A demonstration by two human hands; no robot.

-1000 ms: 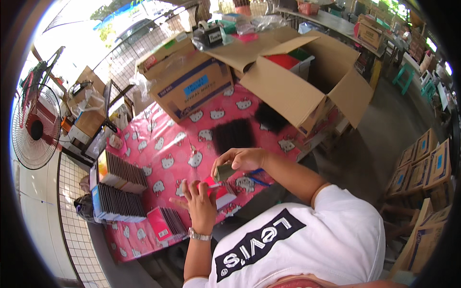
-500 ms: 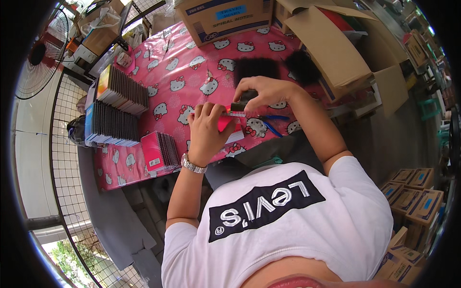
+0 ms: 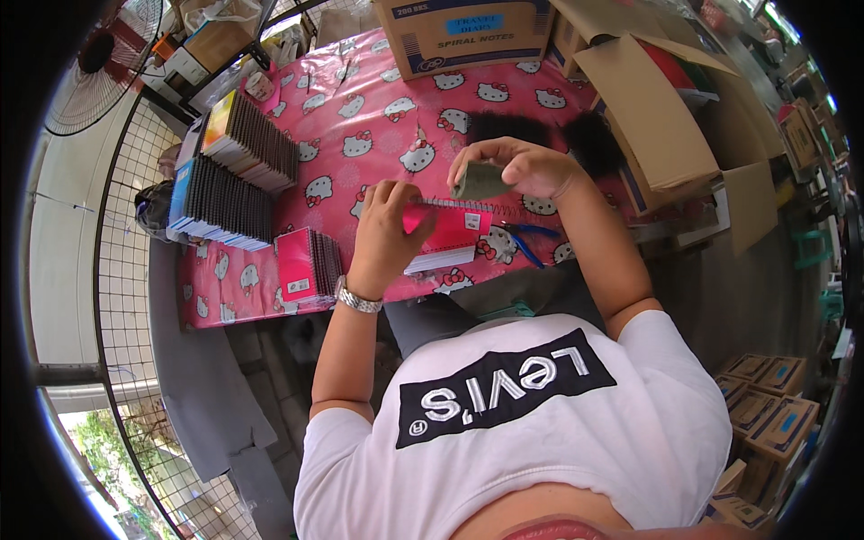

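Note:
A pink-red notebook [image 3: 447, 232] lies in front of me on top of white pages, with a wire coil [image 3: 454, 206] along its far edge. The coil's loose end sticks out beyond the right edge. At the notebook's left end, my left hand [image 3: 389, 225] grips the corner, thumb over the cover. Just above the coil, my right hand [image 3: 531, 168] holds a dark olive-green, rounded block [image 3: 481, 181]; its exact kind is unclear. Blue-handled pliers [image 3: 531, 245] rest on the table just right of the notebook.
Pink notebooks [image 3: 306, 264] stand left of my left hand, with taller spiral notebook stacks [image 3: 220, 202] beyond. Fuzzy black piles [image 3: 589, 144] lie behind my right hand. A closed carton [image 3: 468, 40] stands at the back, an open carton [image 3: 648, 117] at the right. A fan [image 3: 99, 54] is far left.
My right hand has lifted the olive block off the notebook's far edge, uncovering the coil and more of the cover. My left hand stays at the left end. The whole view has shifted slightly.

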